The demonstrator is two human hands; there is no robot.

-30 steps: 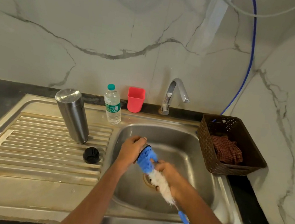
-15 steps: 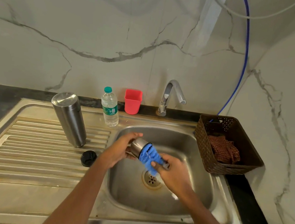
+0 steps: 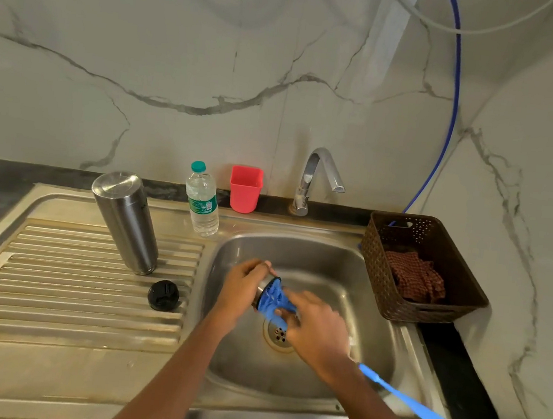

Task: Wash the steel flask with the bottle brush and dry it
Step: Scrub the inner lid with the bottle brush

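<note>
1. Fingers [image 3: 254, 270] of my left hand [image 3: 241, 289] wrap around a small steel cup-like flask part [image 3: 263, 285], holding it over the stainless steel sink basin [image 3: 374, 341].
2. My right hand [image 3: 318, 331] is closed around the blue plastic bottle brush [image 3: 408, 401], fingers curled on it near its head; the blue rubbery head [image 3: 273, 300] sits at the mouth of the steel part, and the long handle sticks out behind my wrist toward the front right corner of the sink.
3. I cannot tell how far the brush head goes inside, since my hands cover most of it and the right one is blurred.
4. Both hands are above the round drain [image 3: 278, 336] at the basin floor.
5. My tall cylindrical steel flask [image 3: 125, 221] stands upside down on the ribbed steel drainboard [image 3: 54, 273] to the left, well apart from my hands.
6. Its round black cap [image 3: 163, 294] lies on the drainboard just in front of the flask, near the basin edge.
7. At the back I see a clear plastic water bottle with a green cap [image 3: 202, 201], a red square plastic cup [image 3: 245, 188] and the chrome tap [image 3: 316, 179].
8. On the dark desk [image 3: 457, 361] to the right stands a brown woven plastic basket [image 3: 380, 255] with a reddish checked cloth [image 3: 414, 276] inside.
</note>
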